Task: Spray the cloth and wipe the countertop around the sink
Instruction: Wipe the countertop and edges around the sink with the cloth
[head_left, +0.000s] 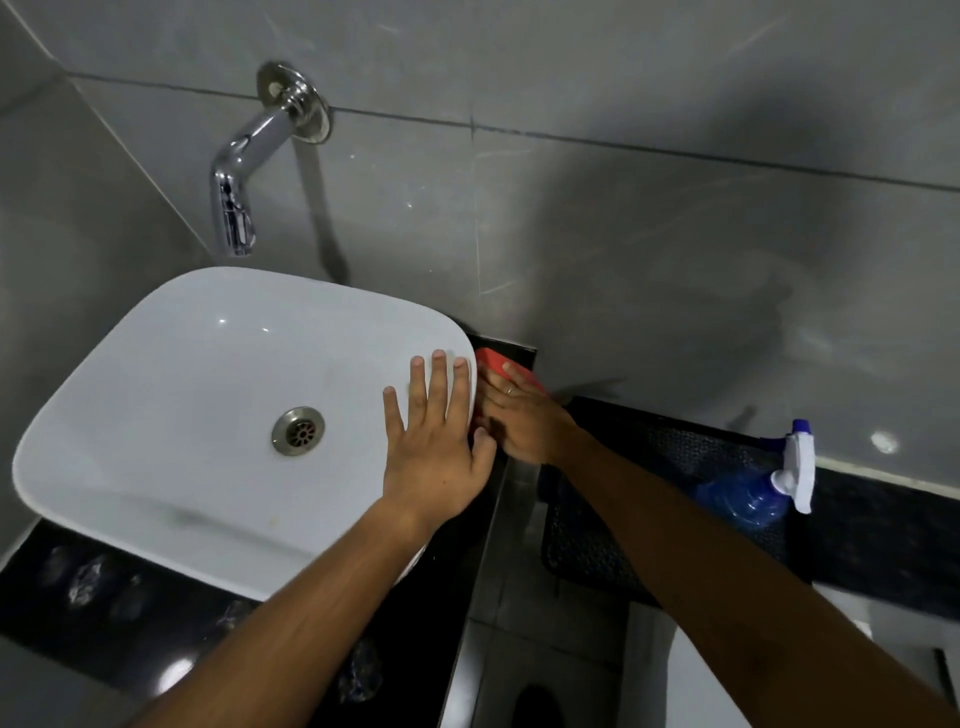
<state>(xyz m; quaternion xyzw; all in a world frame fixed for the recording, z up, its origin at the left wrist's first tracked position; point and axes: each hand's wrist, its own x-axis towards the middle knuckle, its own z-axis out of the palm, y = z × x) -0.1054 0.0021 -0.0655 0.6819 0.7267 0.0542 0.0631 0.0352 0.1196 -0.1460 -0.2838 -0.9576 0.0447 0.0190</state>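
Observation:
A white basin sink (171, 395) sits on a black countertop (104, 618). My left hand (434, 441) lies flat with spread fingers on the sink's right rim. Just to its right, my right hand (524, 418) presses a red cloth (491, 362) onto the narrow strip of counter between the sink and the wall. Most of the cloth is hidden under the hand. A blue spray bottle (748, 499) with a white trigger head lies on a dark mat to the right, untouched.
A chrome spout (236, 182) juts from the grey tiled wall above the sink. The dark mat (649, 493) covers a lower ledge on the right. The counter's right edge drops off beside the sink, with floor tiles (519, 649) visible below.

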